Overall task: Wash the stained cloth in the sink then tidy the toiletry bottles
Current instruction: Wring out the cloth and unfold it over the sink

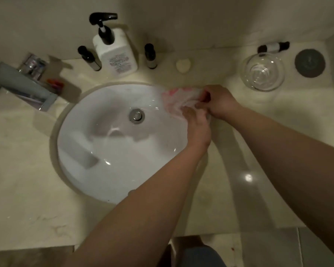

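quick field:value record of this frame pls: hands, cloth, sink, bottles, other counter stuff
left hand: grips the cloth at the sink's right rim
right hand: pinches the cloth from the counter side
cloth: white with pink stains, bunched, over the rim
sink: white round basin, drain plug in the middle
faucet: at left; no running water visible
pump bottle: upright behind the sink
small dark bottles: two upright beside the pump bottle
lying bottle: on its side, far right
glass bowl: on the counter, right
soap bar: behind the sink
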Motion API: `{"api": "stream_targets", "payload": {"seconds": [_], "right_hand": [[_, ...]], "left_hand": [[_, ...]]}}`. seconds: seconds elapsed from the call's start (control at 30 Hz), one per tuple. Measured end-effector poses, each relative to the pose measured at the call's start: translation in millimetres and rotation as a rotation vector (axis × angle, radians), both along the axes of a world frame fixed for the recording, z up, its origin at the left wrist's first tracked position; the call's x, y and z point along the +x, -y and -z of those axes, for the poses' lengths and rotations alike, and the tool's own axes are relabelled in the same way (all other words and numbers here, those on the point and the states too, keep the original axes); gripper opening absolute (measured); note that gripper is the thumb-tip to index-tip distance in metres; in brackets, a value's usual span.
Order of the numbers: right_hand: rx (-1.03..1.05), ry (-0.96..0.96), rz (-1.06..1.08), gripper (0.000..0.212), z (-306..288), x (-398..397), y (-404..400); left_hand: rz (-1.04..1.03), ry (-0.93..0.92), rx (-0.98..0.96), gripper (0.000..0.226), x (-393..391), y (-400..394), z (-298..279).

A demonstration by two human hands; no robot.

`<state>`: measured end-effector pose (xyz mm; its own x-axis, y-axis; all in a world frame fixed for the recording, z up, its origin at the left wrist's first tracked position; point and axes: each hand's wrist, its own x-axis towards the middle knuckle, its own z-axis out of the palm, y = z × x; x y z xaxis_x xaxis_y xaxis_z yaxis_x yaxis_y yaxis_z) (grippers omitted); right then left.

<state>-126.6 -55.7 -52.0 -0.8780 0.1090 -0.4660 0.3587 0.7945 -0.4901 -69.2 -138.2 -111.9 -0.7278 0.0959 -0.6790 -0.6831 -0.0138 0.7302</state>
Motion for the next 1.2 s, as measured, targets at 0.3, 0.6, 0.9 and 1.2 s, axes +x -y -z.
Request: {"api": "stream_targets", "payload": {"seconds": [0.3,0.6,0.9,1.2], "right_hand": [[-0.002,-0.17,-0.033,0.016,7.4,10.7,-0.9],[0.062,-0.308,-0.094,0.015,15.3,-1.9,20.8],[-0.027,-0.413,-0.192,0.02,26.1,-42.8,56.3],[0.046,-0.335,-0.099,0.011,17.8,0.6,23.8]], "left_hand": [[0.062,-0.059,0.068,0.062,15.3,19.0,-38.9],[-0.058,-0.132,0.147,0.069,-11.0,18.6,-21.1],[-0.192,-0.18,0.056,0.096,-57.2,52.2,-6.7],[-0.024,-0.202,0.194,0.074,-14.9,24.4,-5.8]]}}
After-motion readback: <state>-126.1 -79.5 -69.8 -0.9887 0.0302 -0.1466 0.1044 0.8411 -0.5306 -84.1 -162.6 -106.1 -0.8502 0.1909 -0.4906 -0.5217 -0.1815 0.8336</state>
